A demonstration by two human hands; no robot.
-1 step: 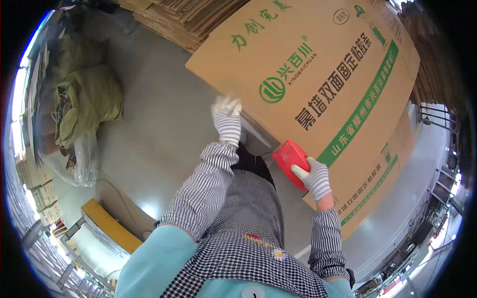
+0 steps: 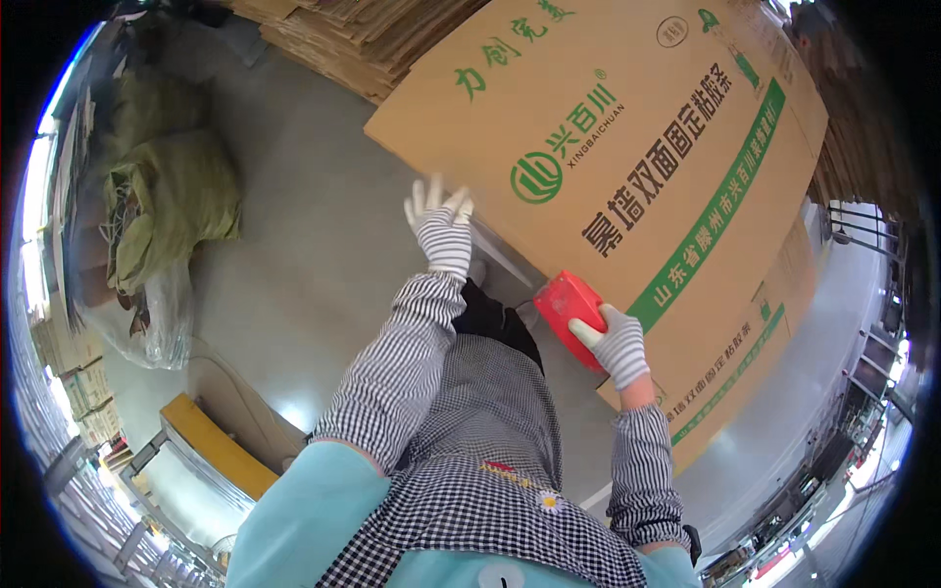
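A large flat brown cardboard sheet (image 2: 549,245), printed in green and black, fills the space in front of me and to the right. My right hand (image 2: 619,345), in a striped glove, grips a red box-shaped plastic thing (image 2: 564,302) by its right side, over the sheet's near edge. Its exact kind does not show. With fingers spread and holding nothing, my left hand (image 2: 441,223) is at the sheet's left edge. Whether its fingertips touch the cardboard I cannot tell.
Stacked cardboard (image 2: 338,39) stands beyond the sheet, with more at the far right. Green woven sacks (image 2: 181,186) and a clear plastic bag (image 2: 162,318) lie on the left. A yellow-edged table (image 2: 216,446) is at the lower left. Metal racks line the right side.
My left hand's fingers have spread apart, and the hand has shifted slightly to the left. My right hand and the red thing have moved very slightly left and away from me.
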